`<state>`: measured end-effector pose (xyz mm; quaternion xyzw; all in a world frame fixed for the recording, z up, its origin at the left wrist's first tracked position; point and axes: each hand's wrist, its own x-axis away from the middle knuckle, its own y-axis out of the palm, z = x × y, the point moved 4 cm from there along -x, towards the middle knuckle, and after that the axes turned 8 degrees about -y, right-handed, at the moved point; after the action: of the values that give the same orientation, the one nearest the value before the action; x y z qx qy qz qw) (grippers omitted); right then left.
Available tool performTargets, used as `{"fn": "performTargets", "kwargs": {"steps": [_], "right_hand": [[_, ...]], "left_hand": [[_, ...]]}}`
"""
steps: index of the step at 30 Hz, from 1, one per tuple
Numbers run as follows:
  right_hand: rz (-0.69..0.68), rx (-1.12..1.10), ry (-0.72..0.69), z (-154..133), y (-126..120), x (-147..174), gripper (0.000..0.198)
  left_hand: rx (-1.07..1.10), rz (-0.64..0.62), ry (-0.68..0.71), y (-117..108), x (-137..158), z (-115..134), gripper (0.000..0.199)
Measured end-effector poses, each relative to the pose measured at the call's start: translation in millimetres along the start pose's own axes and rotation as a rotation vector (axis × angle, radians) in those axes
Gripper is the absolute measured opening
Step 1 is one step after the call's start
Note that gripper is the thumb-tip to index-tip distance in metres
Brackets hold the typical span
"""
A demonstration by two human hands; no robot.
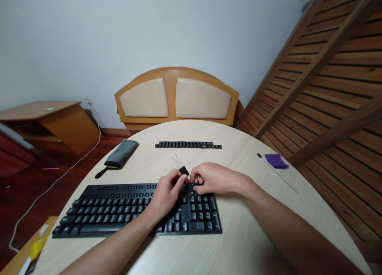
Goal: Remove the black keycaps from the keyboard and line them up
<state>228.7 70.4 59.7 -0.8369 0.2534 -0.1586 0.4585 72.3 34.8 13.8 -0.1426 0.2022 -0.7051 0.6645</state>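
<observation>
Left hand (pixel 167 190) and right hand (pixel 211 178) come close together over the upper right of a black keyboard (pixel 115 218).
The left thumb and fingers grip a black-handled wire tool (pixel 184 170) just above the keys; the right curls beside it, its hold impossible to tell. Loose keycaps (pixel 185 145) line up beyond.

Smooth plastic keyboard (pixel 119 209) on matt wood-grained table (pixel 238 232)

Pale blue-grey wall (pixel 179 28). Glossy dark-red floor (pixel 30 191). Headboard (pixel 170 92) with two cream panels behind round pale table (pixel 244 243). Wooden cabinet (pixel 56 123) left; brown slatted screen (pixel 343 84) right.
</observation>
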Motion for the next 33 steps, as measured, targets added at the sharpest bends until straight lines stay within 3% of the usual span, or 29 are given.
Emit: {"fn": "performTargets", "kwargs": {"steps": [6, 10, 17, 24, 33], "right_hand": [[0.116, -0.106, -0.030, 1, -4, -4, 0.024], [0.183, -0.004, -0.072, -4, -5, -4, 0.021], [0.142, 0.189, -0.194, -18, -3, -8, 0.018], [0.178, 0.436, -0.193, -22, 3, -12, 0.021], [0.305, 0.371, -0.192, -20, 10, -16, 0.009]], "left_hand": [[0.106, 0.058, -0.020, -3, -2, -3, 0.027], [0.136, 0.093, -0.042, -3, -5, -11, 0.027], [0.175, 0.100, -0.057, -2, -7, -15, 0.028], [0.271, 0.113, -0.073, -3, -9, -17, 0.028], [0.379, 0.137, -0.138, -7, -12, -25, 0.031]]}}
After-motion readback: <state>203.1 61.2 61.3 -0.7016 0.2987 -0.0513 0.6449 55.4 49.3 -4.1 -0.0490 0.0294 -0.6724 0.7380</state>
